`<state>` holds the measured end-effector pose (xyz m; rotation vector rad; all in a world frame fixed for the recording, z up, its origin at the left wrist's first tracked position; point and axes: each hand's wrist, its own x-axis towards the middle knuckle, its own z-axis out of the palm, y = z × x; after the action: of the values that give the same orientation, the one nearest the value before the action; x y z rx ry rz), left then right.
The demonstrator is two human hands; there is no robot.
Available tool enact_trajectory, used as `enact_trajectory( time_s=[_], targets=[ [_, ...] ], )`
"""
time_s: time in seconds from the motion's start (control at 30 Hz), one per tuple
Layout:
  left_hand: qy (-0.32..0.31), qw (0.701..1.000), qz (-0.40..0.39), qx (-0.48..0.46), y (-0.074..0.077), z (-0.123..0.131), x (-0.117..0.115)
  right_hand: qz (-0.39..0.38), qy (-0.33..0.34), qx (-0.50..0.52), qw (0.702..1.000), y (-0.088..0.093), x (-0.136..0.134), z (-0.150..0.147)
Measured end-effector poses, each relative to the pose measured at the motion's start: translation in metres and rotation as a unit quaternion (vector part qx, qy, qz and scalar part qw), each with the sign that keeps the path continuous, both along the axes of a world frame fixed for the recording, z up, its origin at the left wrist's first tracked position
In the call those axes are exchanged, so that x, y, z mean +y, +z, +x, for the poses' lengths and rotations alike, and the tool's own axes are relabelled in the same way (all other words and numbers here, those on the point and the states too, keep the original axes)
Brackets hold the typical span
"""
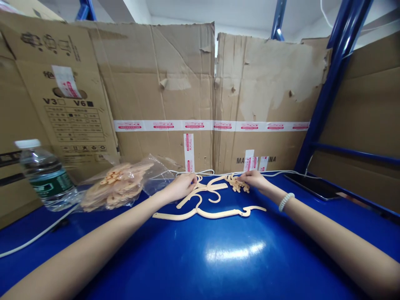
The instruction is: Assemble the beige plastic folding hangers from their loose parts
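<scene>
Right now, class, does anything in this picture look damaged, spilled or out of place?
The right cardboard behind the table looks damaged: its surface is peeled in lighter patches, with small tears. The bottle seems to lean, perhaps from lens distortion. No spill shows.

Looks like a workshop or storeroom workbench. Glossy blue tabletop [231, 275] under both hands; loose beige hanger-shaped parts [215, 215] just nearer than left hand [179, 187] and right hand [256, 181]. Clear plastic bag of flat beige pieces [115, 185] left of left hand. Beyond both, tall brown cardboard panels [140, 91], white tape with red print [162, 125]. Blue metal rack post [329, 83] right of right hand.
</scene>
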<state>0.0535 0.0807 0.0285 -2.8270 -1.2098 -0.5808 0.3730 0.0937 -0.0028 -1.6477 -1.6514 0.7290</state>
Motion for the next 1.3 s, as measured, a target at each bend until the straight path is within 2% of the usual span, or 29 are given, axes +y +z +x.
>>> enact_trajectory(
  time_s=[0.2, 0.43, 0.53, 0.67, 0.77, 0.87, 1.13, 1.3],
  targets=[
    [0.011, 0.998, -0.031, 0.044, 0.001, 0.002, -0.011, -0.004, -0.015, 0.102, 0.995, 0.001, 0.004, 0.007],
    [0.040, 0.995, -0.061, 0.066, -0.008, 0.012, -0.001, 0.006, -0.013, 0.224, 0.974, 0.008, -0.001, 0.015],
    [0.041, 0.996, -0.058, 0.061, 0.001, 0.015, 0.002, 0.014, 0.014, 0.271, 0.962, 0.017, -0.009, 0.013],
    [0.052, 0.997, -0.040, 0.039, 0.023, 0.008, -0.002, 0.042, 0.048, 0.320, 0.945, 0.035, -0.019, 0.011],
    [0.057, 0.998, -0.025, 0.027, 0.036, -0.004, -0.016, 0.063, 0.063, 0.343, 0.935, 0.048, -0.026, 0.006],
    [0.052, 0.998, -0.009, 0.022, 0.041, -0.019, -0.033, 0.066, 0.076, 0.354, 0.930, 0.054, -0.037, -0.003],
    [0.041, 0.996, -0.026, -0.073, 0.042, -0.040, -0.056, 0.028, 0.116, 0.341, 0.932, 0.038, -0.076, -0.029],
    [0.012, 0.986, -0.114, -0.121, 0.027, -0.040, -0.091, -0.024, 0.106, 0.331, 0.937, 0.026, -0.090, -0.037]
  ],
)
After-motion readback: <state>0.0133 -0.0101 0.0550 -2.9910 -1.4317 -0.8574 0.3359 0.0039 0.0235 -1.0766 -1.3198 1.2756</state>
